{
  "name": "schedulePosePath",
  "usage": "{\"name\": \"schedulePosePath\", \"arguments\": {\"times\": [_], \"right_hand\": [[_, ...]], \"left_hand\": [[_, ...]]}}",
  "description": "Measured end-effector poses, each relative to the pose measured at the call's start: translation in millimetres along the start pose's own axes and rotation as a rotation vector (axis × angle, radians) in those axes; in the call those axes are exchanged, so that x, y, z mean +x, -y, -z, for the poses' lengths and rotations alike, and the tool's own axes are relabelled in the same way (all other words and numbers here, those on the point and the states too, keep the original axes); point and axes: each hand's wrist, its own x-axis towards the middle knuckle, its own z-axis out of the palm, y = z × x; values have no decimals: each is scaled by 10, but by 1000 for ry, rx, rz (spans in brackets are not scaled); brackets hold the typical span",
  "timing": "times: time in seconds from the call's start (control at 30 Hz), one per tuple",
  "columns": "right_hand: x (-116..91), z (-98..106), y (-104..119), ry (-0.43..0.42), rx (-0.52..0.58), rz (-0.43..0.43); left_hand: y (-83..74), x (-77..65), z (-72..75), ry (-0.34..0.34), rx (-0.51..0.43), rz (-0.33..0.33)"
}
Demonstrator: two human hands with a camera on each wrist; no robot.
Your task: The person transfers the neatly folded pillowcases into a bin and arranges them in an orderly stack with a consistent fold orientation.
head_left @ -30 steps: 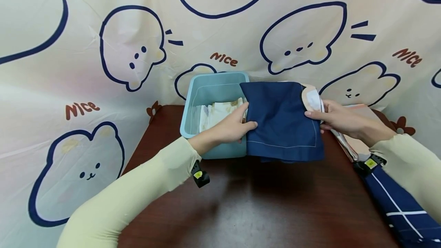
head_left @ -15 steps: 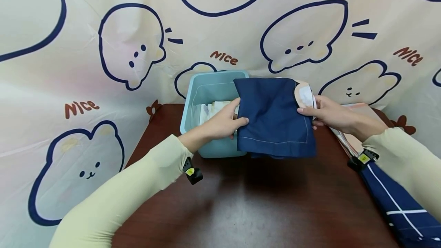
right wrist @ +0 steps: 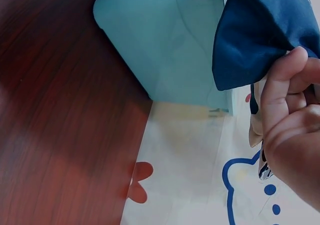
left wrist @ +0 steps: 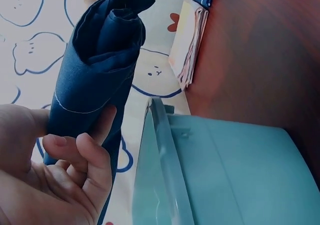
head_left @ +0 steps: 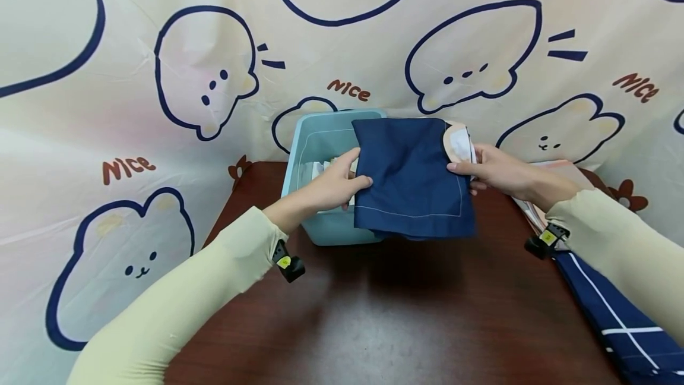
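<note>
A folded navy cloth (head_left: 408,177) with a thin pale stitch line hangs between both hands, overlapping the right part of a light blue bin (head_left: 342,233) in the head view. My left hand (head_left: 332,184) pinches its left edge, thumb on the near face. On the opposite edge, my right hand (head_left: 502,170) grips it just below a beige and white patch (head_left: 458,144). Seen from the left wrist, the navy cloth (left wrist: 95,70) shows rolled, layered folds above the bin rim (left wrist: 167,155). A bit of white folded cloth (head_left: 319,169) shows inside the bin; the rest is hidden.
At the right of the dark red-brown table (head_left: 369,325) lies a folded pinkish cloth (head_left: 558,166). In front of it lies a navy cloth with white lines (head_left: 614,308), partly under the right sleeve. A cartoon-printed sheet (head_left: 374,64) hangs behind the table.
Both hands have carried the navy cloth leftward and slightly up, farther across the bin. It now covers more of the white cloth inside. The bin stays put.
</note>
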Motion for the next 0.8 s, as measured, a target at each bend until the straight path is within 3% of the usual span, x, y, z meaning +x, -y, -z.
{"name": "schedulePosePath", "arguments": {"times": [0.5,0.8], "right_hand": [[155,-107,106,4,35,22],[225,-155,155,8,38,26]], "left_hand": [[84,-58,195,-59,-19,12],[112,-56,303,-37,-8,18]]}}
